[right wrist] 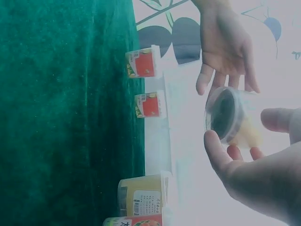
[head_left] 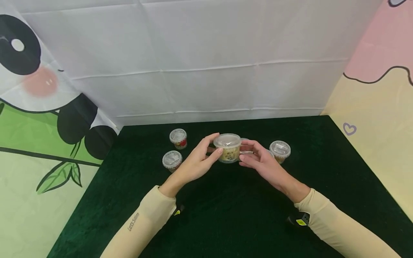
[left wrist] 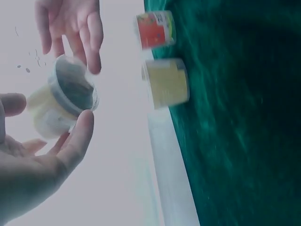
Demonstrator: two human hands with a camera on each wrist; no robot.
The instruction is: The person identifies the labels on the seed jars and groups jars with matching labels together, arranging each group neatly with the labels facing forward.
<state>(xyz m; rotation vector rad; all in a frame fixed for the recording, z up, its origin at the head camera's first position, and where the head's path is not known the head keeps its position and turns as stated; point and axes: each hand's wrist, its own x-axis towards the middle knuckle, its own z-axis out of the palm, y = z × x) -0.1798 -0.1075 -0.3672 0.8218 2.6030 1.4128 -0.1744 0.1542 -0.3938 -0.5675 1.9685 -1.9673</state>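
A round clear tub (head_left: 227,152) with a transparent lid and pale yellow contents is held up above the dark green cloth. My left hand (head_left: 201,159) grips its left side, thumb across the front and fingers toward the lid and back. From the other side my right hand (head_left: 262,163) reaches it, fingers fairly straight, with fingertips right at the lid rim and thumb tip at the tub's edge. In the right wrist view the tub (right wrist: 249,125) lies tilted between both hands. The left wrist view shows the same tub (left wrist: 51,113) close to the left fingers.
Two small lidded tubs with red labels, a rear one (head_left: 179,138) and a nearer one (head_left: 172,160), stand left on the green cloth (head_left: 226,222). Another tub (head_left: 280,150) stands right, beside others partly hidden behind my right hand. A white sheet (head_left: 206,71) hangs behind.
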